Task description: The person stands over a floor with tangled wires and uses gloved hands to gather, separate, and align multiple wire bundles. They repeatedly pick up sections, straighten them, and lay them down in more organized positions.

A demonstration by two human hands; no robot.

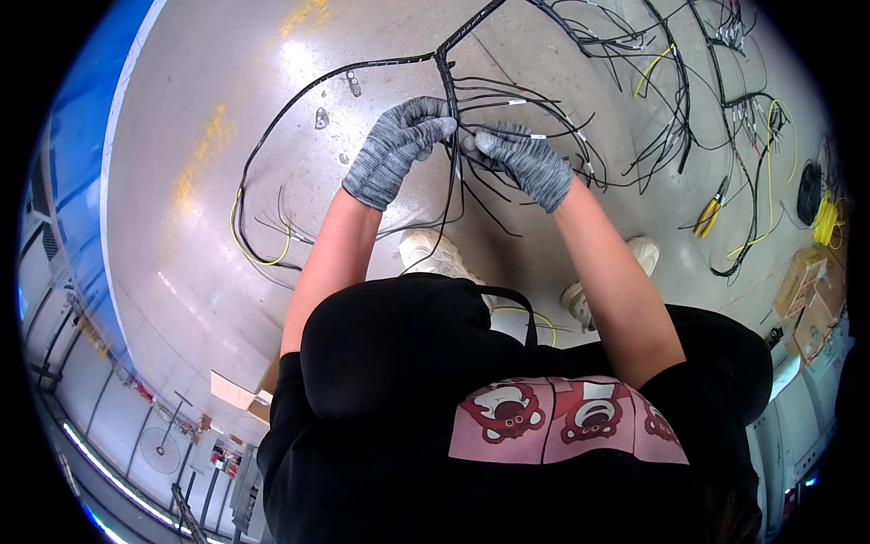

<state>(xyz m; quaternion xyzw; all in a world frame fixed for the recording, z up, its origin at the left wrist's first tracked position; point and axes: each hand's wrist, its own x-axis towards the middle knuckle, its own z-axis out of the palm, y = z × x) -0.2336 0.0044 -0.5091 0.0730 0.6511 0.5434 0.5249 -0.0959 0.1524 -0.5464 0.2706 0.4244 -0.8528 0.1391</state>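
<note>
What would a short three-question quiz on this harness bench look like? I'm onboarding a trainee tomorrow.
1. True or false: both hands wear grey knit gloves.
2. Which tool lies on the table to the person's right? A) yellow-handled pliers B) red screwdriver C) blue knife
3. What do both hands hold?

Key
1. True: the left hand and the right hand are both in grey gloves.
2. A: yellow-handled pliers lie on the grey table, beside loose wires.
3. The black wire harness, each hand with its grip closed on thin branches below the taped trunk.
</note>
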